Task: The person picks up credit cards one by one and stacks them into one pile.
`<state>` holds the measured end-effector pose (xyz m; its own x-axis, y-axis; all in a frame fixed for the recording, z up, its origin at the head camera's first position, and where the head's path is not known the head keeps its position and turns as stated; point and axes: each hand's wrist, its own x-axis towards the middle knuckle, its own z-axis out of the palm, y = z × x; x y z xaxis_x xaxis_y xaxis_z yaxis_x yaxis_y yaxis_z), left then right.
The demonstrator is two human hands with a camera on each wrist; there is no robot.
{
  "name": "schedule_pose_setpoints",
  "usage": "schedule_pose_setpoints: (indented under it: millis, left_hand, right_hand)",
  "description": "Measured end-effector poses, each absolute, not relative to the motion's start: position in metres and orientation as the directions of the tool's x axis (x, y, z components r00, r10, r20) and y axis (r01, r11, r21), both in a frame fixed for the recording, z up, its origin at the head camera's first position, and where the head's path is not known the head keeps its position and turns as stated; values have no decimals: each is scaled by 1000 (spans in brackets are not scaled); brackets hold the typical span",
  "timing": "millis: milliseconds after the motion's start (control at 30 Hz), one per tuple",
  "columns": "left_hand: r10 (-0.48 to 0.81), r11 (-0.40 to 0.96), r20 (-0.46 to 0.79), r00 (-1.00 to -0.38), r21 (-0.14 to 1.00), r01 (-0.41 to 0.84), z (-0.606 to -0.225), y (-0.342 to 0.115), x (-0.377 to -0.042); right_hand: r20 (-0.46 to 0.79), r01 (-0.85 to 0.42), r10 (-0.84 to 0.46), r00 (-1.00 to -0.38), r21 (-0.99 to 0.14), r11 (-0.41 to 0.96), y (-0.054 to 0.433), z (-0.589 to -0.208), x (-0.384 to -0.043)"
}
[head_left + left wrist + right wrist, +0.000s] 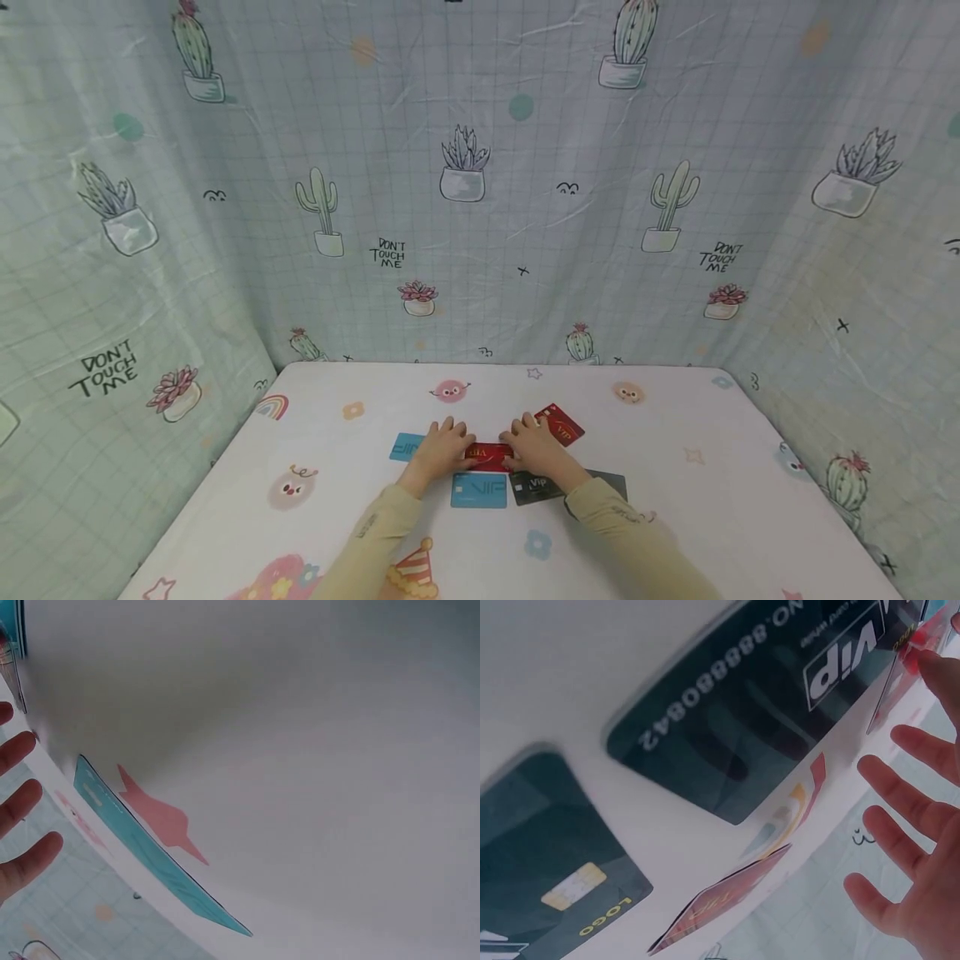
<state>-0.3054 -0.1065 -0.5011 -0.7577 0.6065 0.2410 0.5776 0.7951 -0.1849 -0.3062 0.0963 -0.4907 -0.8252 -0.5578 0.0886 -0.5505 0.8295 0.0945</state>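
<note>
At the centre of the frame, a red rectangular card with gold lettering is being held at its ends by the left hand and right hand, each grip being closed narrowly. Even, light pressure should be being applied at both ends, with the light-blue rectangular card just below being left unnudged.

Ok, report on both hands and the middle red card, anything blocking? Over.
Left hand at left end of middle red VIP card; right hand at right end. Blue VIP card, black Vip card along its near side. No obstruction visible.
</note>
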Motion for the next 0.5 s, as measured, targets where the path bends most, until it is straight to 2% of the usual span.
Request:
schedule_pose_setpoints:
  millis: [500]
  left_hand:
    - [596, 803, 182, -782, -150, 577, -501, -105, -306]
  right_hand:
    - [37, -570, -576, -817, 99, 815, 96, -494, -311]
